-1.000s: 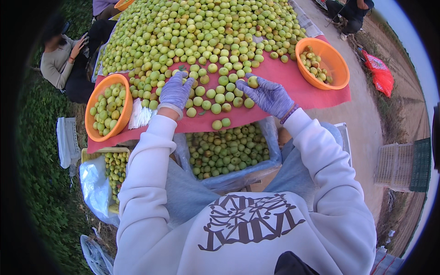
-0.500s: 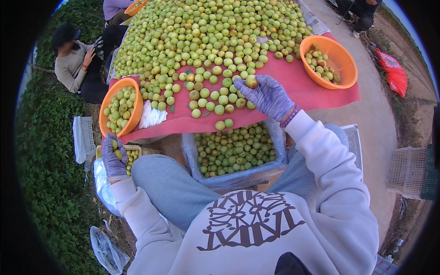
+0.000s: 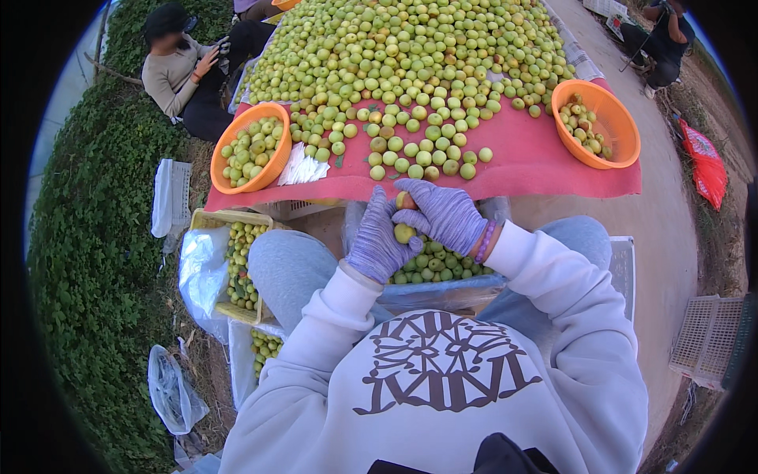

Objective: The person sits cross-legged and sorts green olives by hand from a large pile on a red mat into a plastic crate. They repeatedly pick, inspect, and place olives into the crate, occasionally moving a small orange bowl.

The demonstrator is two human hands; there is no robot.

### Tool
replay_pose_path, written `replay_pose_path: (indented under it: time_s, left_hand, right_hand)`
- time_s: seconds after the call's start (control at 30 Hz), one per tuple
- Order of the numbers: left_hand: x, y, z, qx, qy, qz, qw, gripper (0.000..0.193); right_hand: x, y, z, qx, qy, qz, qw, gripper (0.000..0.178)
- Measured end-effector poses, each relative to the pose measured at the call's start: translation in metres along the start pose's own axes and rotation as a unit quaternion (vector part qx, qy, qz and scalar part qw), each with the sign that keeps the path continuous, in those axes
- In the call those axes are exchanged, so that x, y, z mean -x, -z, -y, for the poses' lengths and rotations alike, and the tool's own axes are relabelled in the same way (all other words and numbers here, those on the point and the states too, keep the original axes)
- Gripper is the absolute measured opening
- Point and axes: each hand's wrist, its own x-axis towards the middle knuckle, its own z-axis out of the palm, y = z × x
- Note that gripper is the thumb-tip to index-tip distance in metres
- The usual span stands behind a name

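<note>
Left hand [image 3: 377, 241], purple-gloved, back from side crate, now meets right hand [image 3: 442, 215]; both pinch small round green fruit [image 3: 404, 232] above lined box of fruit [image 3: 434, 268]; inspection underway.

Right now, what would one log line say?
left hand: holds small green fruit | right hand: on same fruit | over lined crate of fruit

light: soft, even daylight | shadows: faint | focus: sharp | edges: fisheye-bent, black vignette
</note>
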Motion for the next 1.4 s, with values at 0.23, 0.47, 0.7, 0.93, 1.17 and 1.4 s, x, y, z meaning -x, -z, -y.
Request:
replay_pose_path:
  time_s: [0.23,0.47,0.7,0.93,1.17,1.4]
  left_hand:
    - [0.045,0.018,-0.039,-0.025,-0.152,-0.057,0.986,0.037]
    - [0.205,0.143,-0.285,-0.03,-0.541,-0.355,0.762,0.029]
    - [0.248,0.277,-0.337,-0.01,-0.386,-0.593,0.706,0.049]
    - [0.116,0.11,-0.285,-0.398,-0.349,-0.167,0.832,0.039]
    - [-0.084,0.04,-0.167,-0.723,-0.259,-0.083,0.635,0.039]
    - [-0.139,0.067,-0.142,-0.879,-0.318,-0.091,0.345,0.046]
  right_hand:
    - [0.017,-0.02,0.0,-0.001,0.107,-0.053,0.993,0.052]
    - [0.016,-0.025,-0.061,0.077,-0.009,0.065,0.995,0.03]
    - [-0.008,-0.009,-0.098,0.075,-0.068,-0.009,0.995,0.031]
    - [-0.096,0.048,-0.197,0.221,-0.214,-0.166,0.937,0.061]
    - [-0.16,0.01,-0.209,0.25,-0.304,-0.061,0.917,0.081]
    - [-0.115,-0.024,-0.175,0.299,-0.001,0.043,0.953,0.064]
